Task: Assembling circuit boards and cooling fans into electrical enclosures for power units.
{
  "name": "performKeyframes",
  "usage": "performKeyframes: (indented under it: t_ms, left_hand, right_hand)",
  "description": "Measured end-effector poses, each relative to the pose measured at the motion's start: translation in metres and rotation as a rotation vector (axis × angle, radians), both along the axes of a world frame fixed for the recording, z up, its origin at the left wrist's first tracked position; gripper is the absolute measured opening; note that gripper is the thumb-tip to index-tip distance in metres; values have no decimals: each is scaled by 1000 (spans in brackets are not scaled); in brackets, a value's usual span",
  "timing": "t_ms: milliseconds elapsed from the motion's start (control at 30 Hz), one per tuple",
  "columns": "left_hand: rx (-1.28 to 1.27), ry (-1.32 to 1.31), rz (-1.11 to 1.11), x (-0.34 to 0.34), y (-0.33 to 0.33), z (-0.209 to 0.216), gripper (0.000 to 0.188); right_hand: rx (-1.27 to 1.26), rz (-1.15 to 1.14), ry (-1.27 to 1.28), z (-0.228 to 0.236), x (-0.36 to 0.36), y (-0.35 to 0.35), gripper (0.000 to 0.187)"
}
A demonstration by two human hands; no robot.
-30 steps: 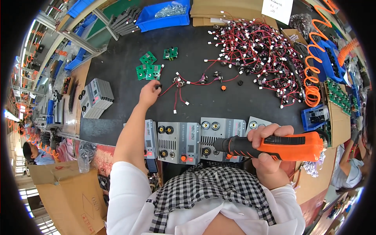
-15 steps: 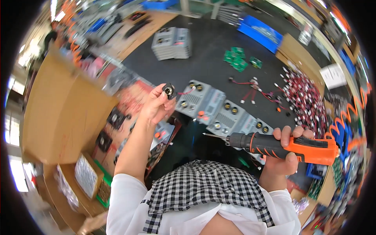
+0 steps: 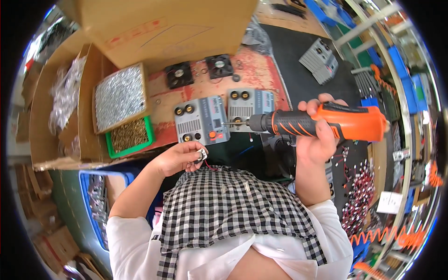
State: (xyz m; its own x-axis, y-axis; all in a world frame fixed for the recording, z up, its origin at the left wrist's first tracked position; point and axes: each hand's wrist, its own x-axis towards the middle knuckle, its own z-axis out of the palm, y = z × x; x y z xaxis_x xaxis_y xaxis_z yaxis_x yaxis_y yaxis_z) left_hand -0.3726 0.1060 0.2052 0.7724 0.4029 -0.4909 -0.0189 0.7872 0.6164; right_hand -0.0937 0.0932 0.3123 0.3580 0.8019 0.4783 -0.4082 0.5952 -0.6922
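Observation:
My left hand (image 3: pixel 175 159) pinches a small round socket (image 3: pixel 201 155) that trails a red wire, just in front of my checked apron. My right hand (image 3: pixel 317 140) is wrapped round an orange and black electric screwdriver (image 3: pixel 298 123), its bit pointing left. The bit passes over a grey panel (image 3: pixel 256 105) and its tip is near the right edge of another grey panel (image 3: pixel 198 114); whether it touches cannot be told. Both panels carry round black and brass sockets, and the left one has an orange knob (image 3: pixel 212 134).
Two black fans (image 3: pixel 179 75) lie behind the panels on the worn red bench. At left are a silvery tray of screws (image 3: pixel 120 99), a green tray of brass parts (image 3: pixel 150 135) and a large carton (image 3: pixel 163 28). Bundled wires (image 3: pixel 359 196) and stacked panels (image 3: pixel 319 61) lie right.
The view has swung left, to the red bench. My left hand has come lower, near the apron, still holding the socket. The screwdriver now extends over the two panels.

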Motion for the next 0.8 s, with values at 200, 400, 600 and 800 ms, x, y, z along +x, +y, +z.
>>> performKeyframes:
  t_ms: [200,400,600,800]
  left_hand:
    - [179,372,159,2,-35,-94,14]
    - [-64,216,745,23,-37,-146,11]
    - [-123,-139,892,19,-40,-123,16]
    - [-414,-278,1058,21,-35,-127,20]
  right_hand:
    - [-136,209,-77,-13,-62,38,44]
    - [-224,300,-188,-22,-98,51,38]
    - [-281,343,-260,-29,-113,61,35]
    - [-315,357,-363,-30,-130,63,40]
